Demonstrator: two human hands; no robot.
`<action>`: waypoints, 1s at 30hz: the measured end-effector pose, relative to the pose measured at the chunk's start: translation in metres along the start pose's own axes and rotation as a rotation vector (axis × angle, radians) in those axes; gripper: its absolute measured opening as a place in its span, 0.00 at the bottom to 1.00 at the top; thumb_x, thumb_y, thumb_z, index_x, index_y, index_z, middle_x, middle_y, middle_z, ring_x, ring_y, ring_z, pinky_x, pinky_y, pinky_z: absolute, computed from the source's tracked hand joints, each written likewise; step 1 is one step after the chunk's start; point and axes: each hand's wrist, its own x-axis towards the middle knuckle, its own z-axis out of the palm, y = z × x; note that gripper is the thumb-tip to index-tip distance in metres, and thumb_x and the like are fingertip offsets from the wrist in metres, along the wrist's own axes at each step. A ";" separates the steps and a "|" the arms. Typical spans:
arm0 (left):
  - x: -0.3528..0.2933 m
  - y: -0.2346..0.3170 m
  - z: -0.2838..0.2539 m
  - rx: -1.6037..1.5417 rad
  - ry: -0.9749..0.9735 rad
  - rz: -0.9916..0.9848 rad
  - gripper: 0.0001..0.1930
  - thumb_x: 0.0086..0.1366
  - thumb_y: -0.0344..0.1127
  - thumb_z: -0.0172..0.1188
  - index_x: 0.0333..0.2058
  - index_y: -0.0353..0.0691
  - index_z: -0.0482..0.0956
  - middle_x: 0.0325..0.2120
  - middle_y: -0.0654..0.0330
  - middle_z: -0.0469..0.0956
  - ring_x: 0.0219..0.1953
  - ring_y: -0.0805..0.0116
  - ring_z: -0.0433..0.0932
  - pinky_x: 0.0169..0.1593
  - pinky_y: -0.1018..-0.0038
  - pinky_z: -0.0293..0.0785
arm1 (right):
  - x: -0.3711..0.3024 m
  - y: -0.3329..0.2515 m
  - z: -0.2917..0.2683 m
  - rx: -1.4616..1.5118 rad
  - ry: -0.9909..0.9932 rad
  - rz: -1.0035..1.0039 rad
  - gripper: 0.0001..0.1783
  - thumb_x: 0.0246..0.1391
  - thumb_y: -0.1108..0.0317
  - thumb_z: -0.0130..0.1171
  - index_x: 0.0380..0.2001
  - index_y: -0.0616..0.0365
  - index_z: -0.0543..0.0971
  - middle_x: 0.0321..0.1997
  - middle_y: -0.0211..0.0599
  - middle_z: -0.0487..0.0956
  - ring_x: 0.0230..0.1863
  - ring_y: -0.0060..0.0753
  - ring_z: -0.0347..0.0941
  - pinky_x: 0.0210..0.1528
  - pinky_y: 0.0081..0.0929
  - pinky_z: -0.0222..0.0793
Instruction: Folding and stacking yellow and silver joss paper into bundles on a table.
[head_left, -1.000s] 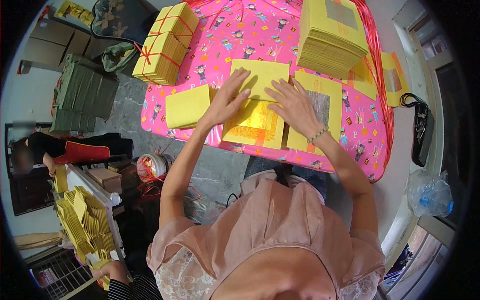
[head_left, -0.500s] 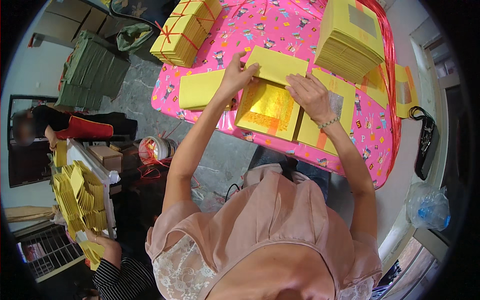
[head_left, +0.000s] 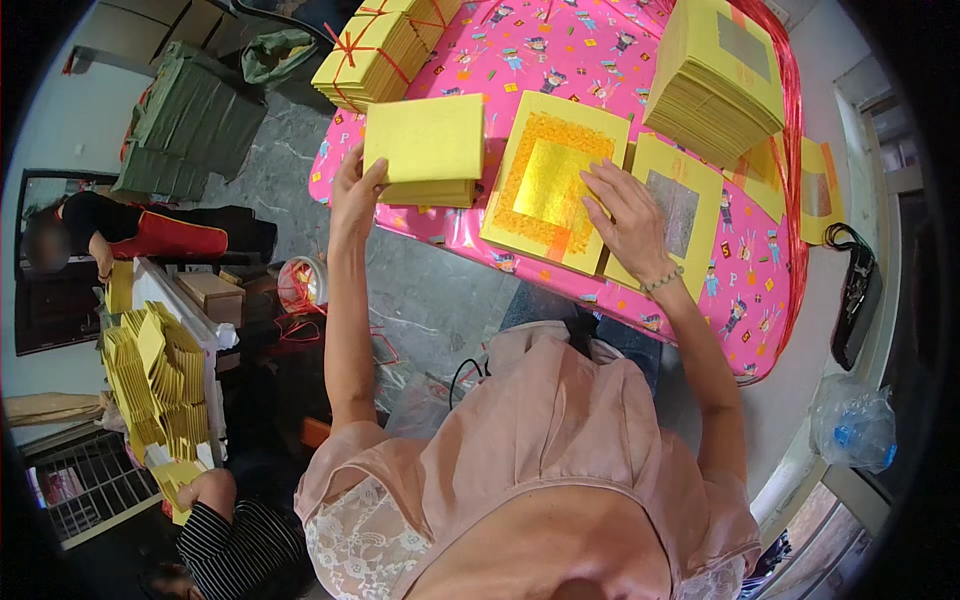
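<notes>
My left hand pinches the near left edge of a folded yellow paper packet, thumb on top. The packet is just above a small pile of folded yellow paper at the table's left edge; whether the two touch I cannot tell. Flat yellow sheets with a gold foil square and orange border lie in front of me. Over their right side rests my right hand, fingers stretched out and slightly apart, holding nothing. Beside it, partly covered by my forearm, are yellow sheets with a silver square.
A pink patterned cloth covers the table. Tied yellow bundles stand at the back left, a tall yellow paper stack at the back right, beside red strands. Two people work at the left by yellow paper piles.
My left hand has carried the folded packet left, from the gold-foil sheets to over the small pile. The top sheet's foil square now shows whole. My right hand stays near the sheets' right side.
</notes>
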 end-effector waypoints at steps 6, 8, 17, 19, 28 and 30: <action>-0.004 -0.036 -0.036 0.016 0.094 -0.057 0.26 0.67 0.27 0.58 0.62 0.32 0.66 0.47 0.58 0.78 0.46 0.70 0.78 0.48 0.73 0.75 | -0.008 0.001 0.005 0.022 -0.046 0.063 0.16 0.58 0.65 0.62 0.49 0.56 0.81 0.51 0.41 0.80 0.59 0.44 0.74 0.58 0.40 0.71; -0.001 -0.047 -0.042 0.133 0.092 -0.045 0.24 0.68 0.29 0.57 0.62 0.33 0.67 0.49 0.57 0.78 0.48 0.70 0.79 0.49 0.73 0.75 | -0.008 0.001 0.006 0.016 -0.040 0.054 0.16 0.57 0.66 0.62 0.48 0.57 0.81 0.52 0.42 0.80 0.59 0.45 0.74 0.58 0.40 0.71; 0.011 -0.083 -0.060 0.549 0.133 0.094 0.23 0.66 0.30 0.58 0.59 0.33 0.70 0.44 0.56 0.79 0.43 0.70 0.78 0.46 0.72 0.75 | -0.009 0.000 0.009 0.035 -0.035 0.040 0.16 0.57 0.67 0.62 0.48 0.58 0.81 0.52 0.42 0.80 0.59 0.46 0.73 0.58 0.41 0.71; 0.009 -0.078 -0.044 0.700 0.191 0.123 0.25 0.63 0.30 0.60 0.59 0.34 0.70 0.43 0.50 0.79 0.42 0.60 0.79 0.47 0.66 0.75 | -0.010 0.000 0.006 0.031 -0.048 0.057 0.15 0.57 0.67 0.62 0.47 0.57 0.81 0.52 0.42 0.79 0.60 0.46 0.73 0.58 0.41 0.70; -0.004 -0.045 -0.002 1.065 0.155 0.442 0.25 0.62 0.30 0.56 0.58 0.36 0.71 0.50 0.41 0.74 0.53 0.44 0.75 0.55 0.56 0.71 | -0.023 -0.027 -0.025 0.053 -0.198 0.034 0.18 0.55 0.59 0.64 0.46 0.57 0.81 0.51 0.41 0.79 0.58 0.47 0.73 0.58 0.41 0.69; -0.006 -0.051 0.005 0.863 0.058 0.305 0.23 0.64 0.30 0.55 0.58 0.36 0.71 0.52 0.42 0.73 0.55 0.44 0.73 0.57 0.55 0.69 | -0.028 -0.033 -0.029 0.052 -0.241 0.028 0.20 0.54 0.57 0.65 0.46 0.57 0.81 0.52 0.41 0.79 0.59 0.47 0.72 0.58 0.41 0.69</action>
